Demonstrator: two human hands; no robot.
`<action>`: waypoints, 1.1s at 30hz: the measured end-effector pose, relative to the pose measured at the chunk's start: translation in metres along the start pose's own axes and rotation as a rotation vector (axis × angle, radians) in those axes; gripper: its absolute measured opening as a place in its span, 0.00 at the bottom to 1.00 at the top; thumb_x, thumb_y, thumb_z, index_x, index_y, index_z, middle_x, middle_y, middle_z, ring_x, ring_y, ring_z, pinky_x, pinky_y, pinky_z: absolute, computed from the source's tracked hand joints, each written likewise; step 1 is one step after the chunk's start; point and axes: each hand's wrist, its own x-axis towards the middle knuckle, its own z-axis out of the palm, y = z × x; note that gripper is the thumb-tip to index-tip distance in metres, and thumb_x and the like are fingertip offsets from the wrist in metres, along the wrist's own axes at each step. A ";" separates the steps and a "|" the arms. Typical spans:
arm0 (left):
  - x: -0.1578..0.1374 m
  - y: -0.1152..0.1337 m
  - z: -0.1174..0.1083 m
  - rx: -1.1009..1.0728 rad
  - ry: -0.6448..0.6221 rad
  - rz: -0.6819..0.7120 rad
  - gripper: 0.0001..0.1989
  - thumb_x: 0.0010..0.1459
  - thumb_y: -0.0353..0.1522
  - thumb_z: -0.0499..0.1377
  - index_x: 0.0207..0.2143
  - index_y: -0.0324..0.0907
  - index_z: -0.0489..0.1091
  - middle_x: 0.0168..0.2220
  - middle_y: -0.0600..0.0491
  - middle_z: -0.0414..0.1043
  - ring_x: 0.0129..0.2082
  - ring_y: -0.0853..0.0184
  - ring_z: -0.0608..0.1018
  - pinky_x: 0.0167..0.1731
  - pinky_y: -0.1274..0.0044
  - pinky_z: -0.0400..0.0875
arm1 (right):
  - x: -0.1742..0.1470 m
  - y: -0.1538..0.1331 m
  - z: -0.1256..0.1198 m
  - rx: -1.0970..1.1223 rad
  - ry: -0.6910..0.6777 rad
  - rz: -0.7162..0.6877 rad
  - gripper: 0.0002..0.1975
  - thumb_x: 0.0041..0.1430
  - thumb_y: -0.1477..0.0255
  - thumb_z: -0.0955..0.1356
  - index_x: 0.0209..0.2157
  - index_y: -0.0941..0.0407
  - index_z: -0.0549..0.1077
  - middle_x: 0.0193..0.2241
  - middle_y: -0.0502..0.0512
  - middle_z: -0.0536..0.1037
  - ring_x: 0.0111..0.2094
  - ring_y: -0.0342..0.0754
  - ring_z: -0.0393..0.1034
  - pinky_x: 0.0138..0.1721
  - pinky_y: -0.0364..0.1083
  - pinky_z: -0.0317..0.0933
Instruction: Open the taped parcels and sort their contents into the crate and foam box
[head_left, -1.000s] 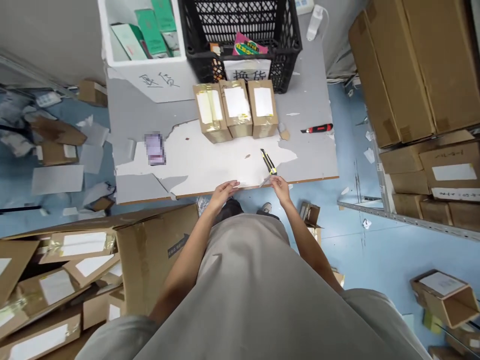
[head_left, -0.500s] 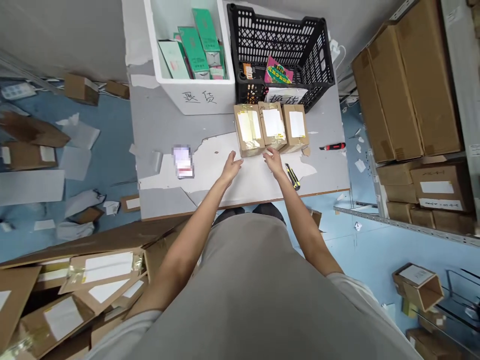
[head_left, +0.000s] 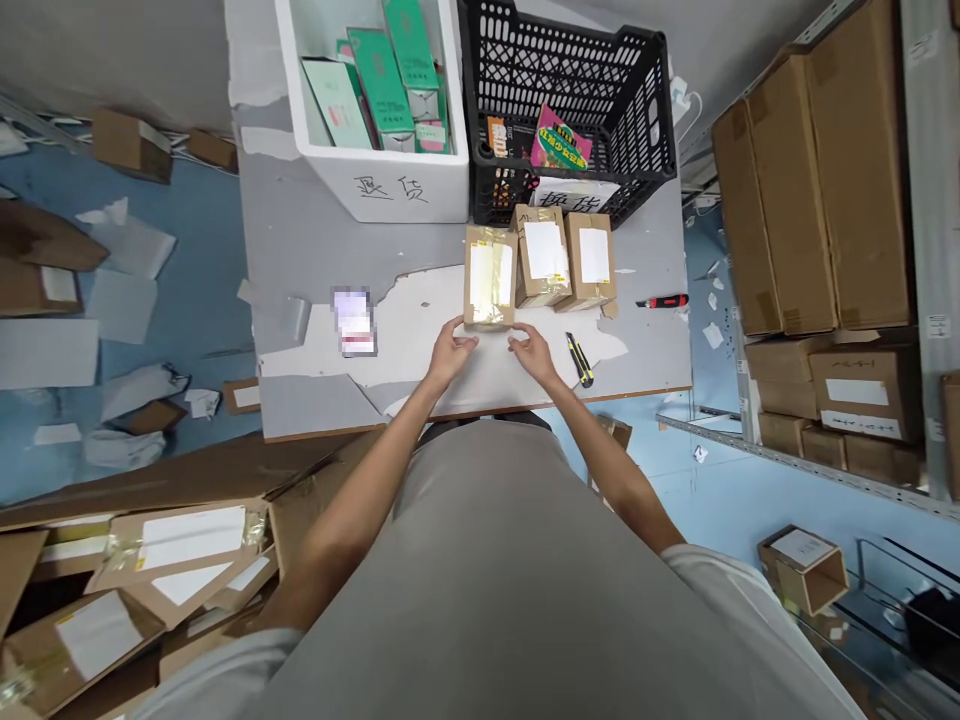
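A taped cardboard box (head_left: 490,280) with a white label stands at the left of a row on the worktable, a little apart from the others. My left hand (head_left: 451,352) has its fingertips on the box's near left corner, thumb toward the near side. At the near right corner, my right hand (head_left: 533,355) touches the same box with its fingertips. Two more labelled cardboard boxes, a middle one (head_left: 541,262) and a right one (head_left: 590,262), stand side by side. A yellow-and-black utility knife (head_left: 580,360) lies to the right of my right hand.
Behind the boxes are a white bin (head_left: 409,195) with green cartons and a black plastic crate (head_left: 645,150) with packets. A phone with a blurred screen (head_left: 355,322) and a red knife (head_left: 664,301) lie on the worktable (head_left: 300,240). Large cartons (head_left: 862,170) flank the right side.
The left box has turned straighter and come slightly toward me, apart from the middle box. Both hands have closed in on its near corners. The view has shifted a little.
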 end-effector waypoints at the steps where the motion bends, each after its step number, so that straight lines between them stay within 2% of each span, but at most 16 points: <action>1: -0.009 -0.005 -0.005 0.011 0.020 -0.007 0.38 0.59 0.35 0.68 0.72 0.42 0.73 0.64 0.42 0.82 0.55 0.52 0.86 0.67 0.60 0.78 | -0.014 0.002 0.006 -0.019 -0.017 -0.011 0.23 0.69 0.57 0.74 0.61 0.50 0.79 0.64 0.62 0.85 0.45 0.55 0.88 0.63 0.60 0.80; 4: -0.041 -0.024 -0.021 0.016 0.073 -0.016 0.40 0.58 0.37 0.69 0.73 0.43 0.72 0.67 0.41 0.80 0.53 0.53 0.87 0.65 0.61 0.80 | -0.053 0.009 0.020 -0.033 -0.117 -0.047 0.24 0.70 0.54 0.73 0.61 0.48 0.79 0.67 0.60 0.83 0.44 0.54 0.87 0.56 0.56 0.83; 7: -0.071 -0.043 -0.033 -0.027 0.120 -0.082 0.44 0.58 0.38 0.67 0.77 0.41 0.68 0.61 0.41 0.84 0.58 0.52 0.87 0.70 0.60 0.77 | -0.054 0.008 0.014 -0.087 -0.222 -0.102 0.23 0.72 0.51 0.72 0.59 0.49 0.82 0.64 0.61 0.84 0.44 0.56 0.86 0.57 0.58 0.82; 8: -0.078 -0.049 -0.034 -0.040 0.133 -0.122 0.46 0.58 0.38 0.66 0.78 0.41 0.66 0.57 0.42 0.86 0.60 0.51 0.87 0.72 0.59 0.75 | -0.041 0.004 0.009 -0.117 -0.221 -0.129 0.25 0.73 0.49 0.71 0.60 0.51 0.82 0.63 0.63 0.85 0.45 0.57 0.86 0.60 0.60 0.81; 10: -0.088 -0.056 -0.033 -0.054 0.133 -0.209 0.48 0.58 0.38 0.66 0.80 0.40 0.64 0.51 0.42 0.88 0.64 0.49 0.86 0.75 0.57 0.72 | 0.004 -0.007 -0.002 -0.150 -0.128 -0.192 0.32 0.75 0.47 0.69 0.67 0.55 0.78 0.72 0.70 0.78 0.49 0.61 0.86 0.65 0.64 0.79; 12: -0.091 -0.059 -0.027 -0.063 0.081 -0.265 0.47 0.56 0.38 0.67 0.78 0.39 0.68 0.53 0.41 0.88 0.66 0.47 0.85 0.76 0.56 0.71 | 0.062 -0.022 -0.008 -0.140 -0.090 -0.254 0.39 0.77 0.42 0.67 0.75 0.54 0.71 0.80 0.70 0.67 0.59 0.64 0.83 0.71 0.66 0.75; 13: -0.091 -0.059 -0.023 -0.068 0.042 -0.280 0.46 0.55 0.39 0.67 0.76 0.39 0.71 0.55 0.39 0.88 0.66 0.45 0.84 0.75 0.55 0.72 | 0.091 -0.028 -0.008 -0.136 -0.103 -0.286 0.42 0.76 0.40 0.68 0.77 0.53 0.70 0.81 0.69 0.66 0.66 0.66 0.80 0.75 0.66 0.70; 15: -0.089 -0.057 -0.015 -0.081 -0.019 -0.306 0.44 0.54 0.41 0.68 0.73 0.37 0.74 0.57 0.37 0.87 0.65 0.42 0.85 0.73 0.54 0.74 | 0.137 -0.038 -0.004 -0.143 -0.157 -0.331 0.44 0.75 0.36 0.68 0.74 0.54 0.73 0.76 0.67 0.74 0.76 0.67 0.69 0.81 0.69 0.60; 18: -0.084 -0.056 -0.009 -0.087 -0.034 -0.328 0.45 0.53 0.44 0.70 0.72 0.37 0.76 0.60 0.37 0.86 0.60 0.40 0.87 0.70 0.52 0.76 | 0.158 -0.039 -0.001 -0.148 -0.235 -0.329 0.42 0.74 0.34 0.68 0.66 0.56 0.79 0.67 0.66 0.81 0.74 0.68 0.72 0.81 0.70 0.60; 20: -0.083 -0.060 -0.010 -0.103 -0.022 -0.285 0.44 0.53 0.43 0.70 0.72 0.39 0.76 0.64 0.37 0.84 0.61 0.41 0.87 0.70 0.52 0.76 | 0.137 -0.030 -0.006 -0.165 -0.227 -0.324 0.40 0.74 0.35 0.68 0.64 0.55 0.81 0.66 0.66 0.82 0.71 0.67 0.75 0.79 0.67 0.64; 23: -0.084 -0.072 -0.018 -0.146 0.019 -0.229 0.42 0.51 0.40 0.69 0.70 0.41 0.77 0.72 0.38 0.79 0.64 0.42 0.85 0.70 0.54 0.76 | 0.071 -0.008 -0.027 -0.200 -0.164 -0.290 0.36 0.77 0.39 0.67 0.65 0.54 0.80 0.67 0.67 0.81 0.66 0.66 0.79 0.74 0.63 0.70; 25: -0.083 -0.083 -0.026 -0.172 0.067 -0.227 0.43 0.50 0.37 0.67 0.70 0.42 0.76 0.75 0.38 0.75 0.64 0.44 0.85 0.71 0.54 0.76 | 0.021 0.010 -0.043 -0.207 -0.137 -0.233 0.31 0.79 0.44 0.66 0.65 0.52 0.79 0.68 0.67 0.80 0.57 0.62 0.83 0.68 0.61 0.75; 27: -0.082 -0.094 -0.035 -0.192 0.097 -0.226 0.44 0.47 0.35 0.67 0.70 0.42 0.76 0.76 0.37 0.74 0.64 0.46 0.85 0.71 0.53 0.76 | -0.022 0.028 -0.057 -0.174 -0.170 -0.149 0.25 0.78 0.49 0.66 0.63 0.50 0.80 0.66 0.64 0.82 0.46 0.57 0.85 0.61 0.59 0.79; 28: -0.080 -0.099 -0.039 -0.194 0.101 -0.223 0.45 0.46 0.34 0.67 0.70 0.42 0.75 0.76 0.37 0.74 0.64 0.46 0.85 0.71 0.53 0.76 | -0.038 0.037 -0.062 -0.151 -0.199 -0.105 0.23 0.77 0.53 0.66 0.61 0.50 0.81 0.64 0.63 0.84 0.44 0.56 0.85 0.59 0.59 0.80; 30: -0.074 -0.106 -0.045 -0.176 0.093 -0.215 0.47 0.42 0.32 0.68 0.69 0.41 0.75 0.76 0.36 0.73 0.66 0.45 0.84 0.71 0.53 0.76 | -0.057 0.052 -0.067 -0.118 -0.215 -0.023 0.21 0.73 0.60 0.67 0.61 0.50 0.81 0.63 0.63 0.85 0.46 0.57 0.85 0.57 0.60 0.80; 33: -0.063 -0.111 -0.050 -0.091 0.072 -0.224 0.49 0.39 0.29 0.68 0.69 0.41 0.75 0.74 0.37 0.76 0.67 0.44 0.83 0.71 0.52 0.76 | -0.059 0.068 -0.058 -0.086 -0.192 0.089 0.34 0.60 0.67 0.71 0.68 0.52 0.77 0.72 0.65 0.80 0.54 0.59 0.83 0.57 0.59 0.81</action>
